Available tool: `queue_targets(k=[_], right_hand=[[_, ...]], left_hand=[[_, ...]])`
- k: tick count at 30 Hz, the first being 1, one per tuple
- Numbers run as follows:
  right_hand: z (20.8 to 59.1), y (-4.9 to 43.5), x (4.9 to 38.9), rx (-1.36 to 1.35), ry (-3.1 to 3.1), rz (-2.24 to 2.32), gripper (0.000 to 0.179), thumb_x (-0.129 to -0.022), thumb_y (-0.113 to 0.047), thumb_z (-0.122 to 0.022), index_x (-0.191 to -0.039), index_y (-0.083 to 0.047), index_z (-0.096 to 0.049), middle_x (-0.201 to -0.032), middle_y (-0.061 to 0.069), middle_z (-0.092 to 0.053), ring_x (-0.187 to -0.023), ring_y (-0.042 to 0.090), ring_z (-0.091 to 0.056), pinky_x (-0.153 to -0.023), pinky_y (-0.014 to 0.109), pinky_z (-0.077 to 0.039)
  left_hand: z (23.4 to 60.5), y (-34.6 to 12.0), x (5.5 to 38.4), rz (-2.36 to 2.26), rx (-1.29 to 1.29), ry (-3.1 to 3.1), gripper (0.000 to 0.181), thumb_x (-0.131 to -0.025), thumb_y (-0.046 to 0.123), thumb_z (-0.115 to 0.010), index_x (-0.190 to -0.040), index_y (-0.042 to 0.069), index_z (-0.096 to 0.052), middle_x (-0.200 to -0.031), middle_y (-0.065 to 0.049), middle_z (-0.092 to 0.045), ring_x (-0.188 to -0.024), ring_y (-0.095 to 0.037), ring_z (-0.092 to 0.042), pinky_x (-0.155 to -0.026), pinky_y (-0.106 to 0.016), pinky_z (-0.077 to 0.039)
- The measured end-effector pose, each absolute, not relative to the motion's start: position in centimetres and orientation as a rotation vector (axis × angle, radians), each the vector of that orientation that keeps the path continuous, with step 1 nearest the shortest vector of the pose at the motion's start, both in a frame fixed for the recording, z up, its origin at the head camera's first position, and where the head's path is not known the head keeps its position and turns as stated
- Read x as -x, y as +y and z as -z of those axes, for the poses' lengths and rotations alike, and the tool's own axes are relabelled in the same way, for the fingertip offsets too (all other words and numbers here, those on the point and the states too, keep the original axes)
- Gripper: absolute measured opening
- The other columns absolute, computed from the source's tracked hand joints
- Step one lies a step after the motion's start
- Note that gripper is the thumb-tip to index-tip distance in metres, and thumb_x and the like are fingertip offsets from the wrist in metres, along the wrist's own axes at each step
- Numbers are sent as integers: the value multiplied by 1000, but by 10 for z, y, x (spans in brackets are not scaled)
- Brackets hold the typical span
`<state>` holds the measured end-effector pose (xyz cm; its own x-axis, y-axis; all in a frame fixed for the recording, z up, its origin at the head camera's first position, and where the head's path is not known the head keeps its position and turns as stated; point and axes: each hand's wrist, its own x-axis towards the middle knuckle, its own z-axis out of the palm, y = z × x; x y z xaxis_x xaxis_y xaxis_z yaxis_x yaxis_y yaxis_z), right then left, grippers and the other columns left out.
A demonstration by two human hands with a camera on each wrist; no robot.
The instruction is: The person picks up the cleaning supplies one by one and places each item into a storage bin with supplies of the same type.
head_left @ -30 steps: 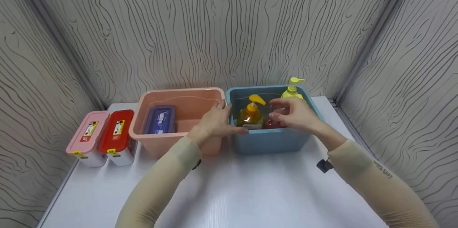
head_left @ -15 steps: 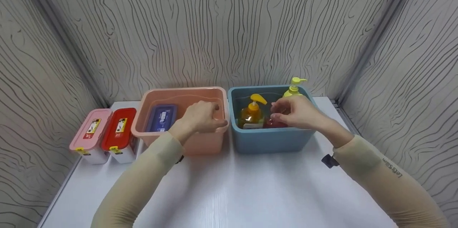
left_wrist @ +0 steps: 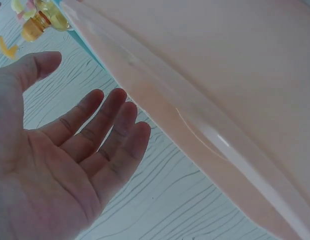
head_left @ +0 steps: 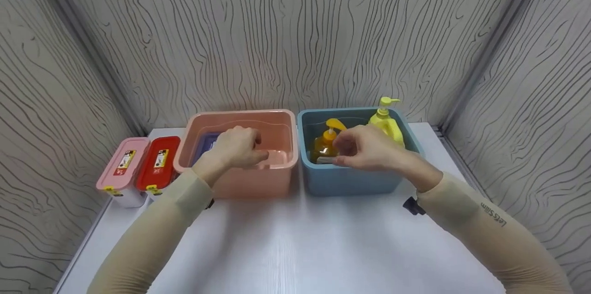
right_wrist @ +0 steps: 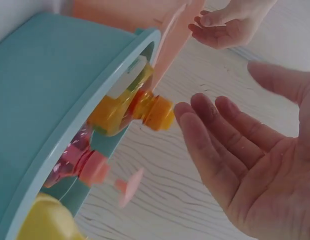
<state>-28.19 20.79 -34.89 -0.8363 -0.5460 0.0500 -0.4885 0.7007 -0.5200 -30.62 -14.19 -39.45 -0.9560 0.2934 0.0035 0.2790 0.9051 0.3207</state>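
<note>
My left hand hovers over the front of a pink bin, holding nothing. In the left wrist view its fingers are loosely bent and apart from the bin's wall. Over the front of a blue bin is my right hand, close to an orange-topped pump bottle. The right wrist view shows a gap between those fingers and the orange cap. Also in the blue bin stand a pink pump bottle, hidden by my hand in the head view, and a yellow pump bottle.
A box with a dark blue lid lies in the pink bin, partly behind my left hand. Left of that bin stand a red-lidded box and a pink-lidded box. Wood-patterned panels enclose the white table.
My left hand has moved left from the gap between the bins to over the pink bin. My right hand has shifted left toward the orange-topped bottle, uncovering more of the yellow one.
</note>
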Motion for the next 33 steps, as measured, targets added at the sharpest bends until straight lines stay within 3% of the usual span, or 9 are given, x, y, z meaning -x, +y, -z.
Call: queue_targets(k=[6, 12, 18, 23, 26, 33], right_hand=[[352, 187, 275, 945, 2767, 778, 46, -94, -36, -86, -131, -10, -79, -126, 10, -85, -115, 31, -82, -102, 51, -67], [360, 163, 272, 965, 2708, 811, 65, -95, -36, -86, -150, -8, -68, -150, 14, -75, -138, 36, -74, -118, 57, -60], [373, 140, 275, 994, 2708, 771, 79, -95, -45, -84, -163, -12, -59, -158, 13, -70, -135, 33, -71, -117, 58, -60], [387, 121, 279, 976, 2733, 790, 82, -93, -49, -84, -162, -11, -59, -159, 11, -69, -145, 35, -67, -125, 63, -53], [395, 112, 283, 950, 2751, 812, 85, -92, -52, -84, -161, -11, -59, -158, 10, -69, -147, 35, -65, -127, 63, -50], [415, 94, 291, 852, 2831, 775, 92, -92, -57, -84, -167, -14, -52, -162, 10, -64, -150, 35, -56, -129, 64, -47]], left_hand=[[389, -159, 298, -453, -394, 2974, 44, -100, 37, -75, -132, 7, -77, -113, -11, -82, -90, -25, -73, -85, -48, -68], [386, -174, 286, -464, -280, 2916, 48, -98, 44, -81, -135, 14, -75, -119, -8, -82, -100, -28, -74, -98, -52, -68], [386, -186, 278, -477, -245, 2875, 63, -97, 54, -83, -145, 15, -69, -125, -7, -80, -109, -28, -72, -105, -56, -65], [389, -195, 272, -485, -225, 2873, 57, -96, 55, -84, -136, 17, -70, -118, -4, -77, -113, -28, -71, -106, -55, -64], [392, -200, 271, -474, -231, 2894, 58, -97, 54, -81, -138, 15, -69, -126, -8, -76, -120, -33, -68, -112, -61, -61], [402, -216, 266, -530, -209, 3000, 75, -100, 50, -76, -160, 9, -57, -150, -19, -72, -134, -42, -69, -117, -68, -57]])
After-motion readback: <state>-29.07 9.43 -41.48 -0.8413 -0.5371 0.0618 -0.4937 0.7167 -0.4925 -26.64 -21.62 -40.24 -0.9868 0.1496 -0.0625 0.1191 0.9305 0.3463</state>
